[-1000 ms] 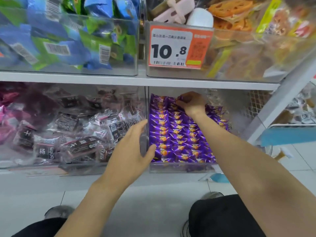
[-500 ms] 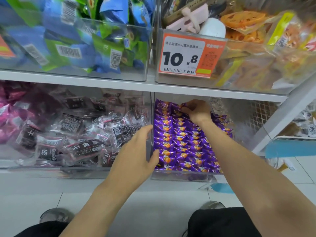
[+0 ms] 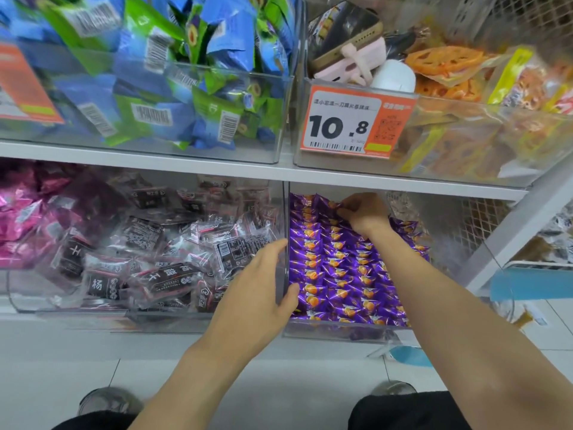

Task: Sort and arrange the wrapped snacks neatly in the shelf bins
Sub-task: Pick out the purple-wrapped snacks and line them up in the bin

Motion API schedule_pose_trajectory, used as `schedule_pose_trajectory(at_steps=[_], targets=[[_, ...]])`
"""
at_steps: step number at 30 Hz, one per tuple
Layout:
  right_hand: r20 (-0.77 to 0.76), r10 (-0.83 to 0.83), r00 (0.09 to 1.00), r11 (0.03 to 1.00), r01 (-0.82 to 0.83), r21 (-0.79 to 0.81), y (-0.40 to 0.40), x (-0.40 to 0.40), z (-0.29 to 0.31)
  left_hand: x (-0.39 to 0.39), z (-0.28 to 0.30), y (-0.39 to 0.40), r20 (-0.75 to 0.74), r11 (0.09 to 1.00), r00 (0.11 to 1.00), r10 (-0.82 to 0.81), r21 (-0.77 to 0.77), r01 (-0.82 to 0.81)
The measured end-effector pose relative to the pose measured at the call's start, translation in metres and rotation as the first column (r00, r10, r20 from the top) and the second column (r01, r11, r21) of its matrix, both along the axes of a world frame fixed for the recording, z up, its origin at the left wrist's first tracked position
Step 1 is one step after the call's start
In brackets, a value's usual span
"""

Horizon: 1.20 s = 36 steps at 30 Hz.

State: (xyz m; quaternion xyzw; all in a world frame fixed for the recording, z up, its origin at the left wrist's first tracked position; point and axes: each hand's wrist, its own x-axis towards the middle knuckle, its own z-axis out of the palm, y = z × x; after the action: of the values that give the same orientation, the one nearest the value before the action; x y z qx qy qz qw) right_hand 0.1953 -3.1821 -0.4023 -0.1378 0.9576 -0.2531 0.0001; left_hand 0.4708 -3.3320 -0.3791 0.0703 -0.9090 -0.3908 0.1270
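— What are the hands doing?

— The left hand (image 3: 257, 293) grips the left wall of the clear plastic bin (image 3: 338, 332) on the lower shelf: fingers outside the wall, thumb hooked over its edge onto the sweets. The right hand (image 3: 364, 214) reaches deep into the same bin, fingers curled, pinching one purple wrapped snack (image 3: 333, 206) in the back row.

— And the snacks themselves?

— Small glossy purple foil pillows (image 3: 341, 268) with crimped ends and an orange spot on each, laid in overlapping rows that fill the bin from front to back.

— What sits beside it?

— To the left, touching that wall, another clear bin (image 3: 148, 318) piled loosely with crinkled transparent packets (image 3: 161, 274) that show dark contents and bold black-and-white characters. Farther left lie shiny pink foil packets (image 3: 18, 212).

— Above?

— A white shelf board (image 3: 217, 167) carries two more transparent bins. The left one holds blue and green pouches (image 3: 192, 97) with barcodes. The right one bears an orange price tag (image 3: 356, 122) reading 10.8 and holds clear bags of orange lotus-root slices (image 3: 446, 65), with a phone in a pink case (image 3: 350, 41) resting on top.

— Anything below?

— Pale floor tiles (image 3: 279, 377), and dark trousers at the bottom edge.
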Motion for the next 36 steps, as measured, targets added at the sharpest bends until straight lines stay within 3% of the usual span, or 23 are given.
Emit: schedule_pose_trajectory(at_steps=[8, 14, 22, 28, 36], targets=[[0.078, 0.070, 0.994, 0.993, -0.077, 0.086, 0.006, -0.005, 0.011, -0.001, -0.001, -0.001, 0.012, 1.000, 1.000, -0.010, -0.016, 0.011], [0.040, 0.086, 0.995, 0.991, -0.082, -0.102, 0.003, -0.001, 0.002, -0.002, 0.000, -0.001, 0.020, 0.999, 1.000, -0.004, -0.032, 0.005], [-0.018, 0.055, 0.998, 0.998, -0.055, -0.018, -0.004, 0.003, -0.005, -0.003, -0.003, -0.002, 0.025, 0.999, 1.000, -0.005, -0.039, 0.006], [-0.022, -0.075, 0.997, 0.976, 0.068, -0.208, -0.004, 0.002, -0.006, -0.003, -0.003, -0.002, 0.020, 1.000, 1.000, -0.006, -0.028, 0.007], [-0.004, -0.029, 1.000, 0.978, 0.028, -0.209, 0.002, -0.001, -0.017, -0.003, -0.005, -0.004, 0.013, 0.999, 1.000, -0.015, -0.035, 0.016]])
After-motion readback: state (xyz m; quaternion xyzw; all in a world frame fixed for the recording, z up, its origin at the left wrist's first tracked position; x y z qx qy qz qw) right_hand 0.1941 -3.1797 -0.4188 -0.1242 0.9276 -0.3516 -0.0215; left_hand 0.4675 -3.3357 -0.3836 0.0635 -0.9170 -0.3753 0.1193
